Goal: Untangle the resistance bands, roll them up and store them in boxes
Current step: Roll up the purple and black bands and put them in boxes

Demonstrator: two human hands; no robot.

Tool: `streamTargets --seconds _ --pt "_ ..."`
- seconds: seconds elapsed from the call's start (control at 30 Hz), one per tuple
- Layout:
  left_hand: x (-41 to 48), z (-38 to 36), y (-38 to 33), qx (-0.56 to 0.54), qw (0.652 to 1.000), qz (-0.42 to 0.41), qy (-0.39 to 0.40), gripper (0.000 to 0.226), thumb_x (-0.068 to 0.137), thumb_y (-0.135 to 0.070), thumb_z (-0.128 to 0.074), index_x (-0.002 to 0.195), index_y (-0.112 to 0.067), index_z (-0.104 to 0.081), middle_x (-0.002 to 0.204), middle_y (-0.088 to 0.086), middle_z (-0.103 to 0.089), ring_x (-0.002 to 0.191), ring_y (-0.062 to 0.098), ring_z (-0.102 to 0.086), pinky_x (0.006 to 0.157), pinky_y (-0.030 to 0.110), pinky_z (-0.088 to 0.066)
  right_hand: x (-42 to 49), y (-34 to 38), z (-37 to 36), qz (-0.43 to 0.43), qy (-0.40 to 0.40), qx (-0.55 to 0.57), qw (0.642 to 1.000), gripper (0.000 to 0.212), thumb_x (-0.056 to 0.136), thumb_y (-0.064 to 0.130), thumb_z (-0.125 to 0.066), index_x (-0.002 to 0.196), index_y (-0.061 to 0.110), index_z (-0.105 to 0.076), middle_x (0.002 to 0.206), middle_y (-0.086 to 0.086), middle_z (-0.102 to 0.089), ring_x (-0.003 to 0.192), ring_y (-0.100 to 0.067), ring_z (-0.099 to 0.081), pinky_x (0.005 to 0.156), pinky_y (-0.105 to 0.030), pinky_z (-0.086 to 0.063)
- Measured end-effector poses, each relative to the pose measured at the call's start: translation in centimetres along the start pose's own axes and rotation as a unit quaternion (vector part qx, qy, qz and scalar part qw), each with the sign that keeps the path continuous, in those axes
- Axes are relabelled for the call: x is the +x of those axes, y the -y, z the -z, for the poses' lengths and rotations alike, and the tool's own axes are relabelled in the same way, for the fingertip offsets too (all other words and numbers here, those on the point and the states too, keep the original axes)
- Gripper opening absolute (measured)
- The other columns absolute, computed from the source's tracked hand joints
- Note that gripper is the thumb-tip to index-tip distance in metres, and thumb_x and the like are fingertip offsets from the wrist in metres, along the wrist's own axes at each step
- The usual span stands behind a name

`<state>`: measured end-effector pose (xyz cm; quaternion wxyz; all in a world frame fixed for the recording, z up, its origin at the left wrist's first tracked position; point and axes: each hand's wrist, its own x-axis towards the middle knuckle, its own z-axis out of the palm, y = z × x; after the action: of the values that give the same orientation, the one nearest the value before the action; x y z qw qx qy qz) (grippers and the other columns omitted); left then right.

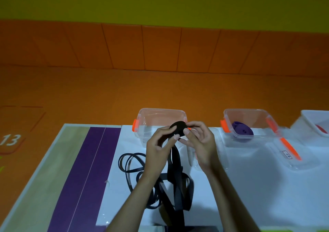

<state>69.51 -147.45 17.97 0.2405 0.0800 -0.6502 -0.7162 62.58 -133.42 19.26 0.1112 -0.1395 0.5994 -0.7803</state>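
Both grips, left hand (pixel 159 143) and right hand (pixel 200 142), clenched on black band roll (pixel 178 128), held above white worktop (pixel 249 187). Unrolled tail (pixel 175 160) hangs to tangled loops (pixel 135 162). Behind: clear plastic box with orange latches (pixel 161 113). Second box (pixel 245 110), right, holds purple rolled band (pixel 243 130).

The white box (pixel 311 120) is cut by the right edge; the lid's label (pixel 287 154) is unreadable.

The room was dim and softly blurred; the white worktop (pixel 249 187) glared palely, and wide-angle distortion bent the edges.
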Motion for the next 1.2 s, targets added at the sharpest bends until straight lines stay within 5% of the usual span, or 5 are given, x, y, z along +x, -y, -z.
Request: streamTargets --seconds 0.2,0.4,0.63,0.87,1.2 --pt "0.3 0.1 -0.7 0.023 0.999 -0.017 0.017 0.027 0.102 -0.024 -0.071 0.122 -0.042 -0.073 0.125 -0.011 -0.073 0.124 0.013 -0.066 0.098 0.016 -0.05 0.1 0.1 0.1 -0.016 -0.027 -0.084 0.996 0.023 0.08 0.03 -0.09 0.081 0.021 -0.069 0.11 -0.003 -0.076 0.106 -0.029 -0.074 0.072 -0.037 -0.064" --pt "0.0 0.5 -0.2 0.001 0.998 -0.004 -0.056 0.018 0.093 -0.024 -0.081 0.11 -0.03 -0.079 0.116 -0.006 -0.077 0.119 0.014 -0.07 0.099 0.02 -0.053 -0.1 0.2 -0.8 -0.015 -0.011 -0.026 0.999 0.019 0.09 0.013 -0.083 0.106 0.017 -0.074 0.114 -0.011 -0.074 0.107 -0.029 -0.075 0.079 -0.045 -0.066" --pt "-0.1 1.1 -0.2 0.02 0.999 -0.003 -0.049 0.021 0.095 -0.021 -0.08 0.113 -0.032 -0.079 0.113 -0.009 -0.079 0.114 0.013 -0.073 0.094 0.018 -0.054 0.6 0.7 -1.1 -0.042 0.004 -0.13 0.991 0.02 0.084 0.018 -0.088 0.077 0.022 -0.07 0.096 -0.003 -0.076 0.095 -0.022 -0.074 0.07 -0.031 -0.063" --pt "-0.1 1.8 0.3 -0.004 0.999 0.021 -0.033 0.031 0.091 -0.02 -0.083 0.119 -0.033 -0.081 0.124 -0.009 -0.073 0.124 0.013 -0.067 0.101 0.021 -0.052 0.6 0.1 -1.5 -0.051 0.027 -0.047 0.997 0.015 0.092 0.018 -0.082 0.105 0.021 -0.076 0.113 -0.006 -0.075 0.106 -0.028 -0.075 0.081 -0.044 -0.065" --pt "0.0 2.1 -0.1 -0.004 0.999 0.012 -0.031 0.021 0.089 -0.017 -0.085 0.109 -0.024 -0.082 0.12 -0.006 -0.077 0.121 0.014 -0.07 0.1 0.022 -0.054 0.8 0.1 -1.4 0.002 -0.005 -0.077 0.997 0.018 0.087 0.018 -0.086 0.1 0.024 -0.075 0.106 -0.004 -0.075 0.101 -0.021 -0.075 0.074 -0.035 -0.065"
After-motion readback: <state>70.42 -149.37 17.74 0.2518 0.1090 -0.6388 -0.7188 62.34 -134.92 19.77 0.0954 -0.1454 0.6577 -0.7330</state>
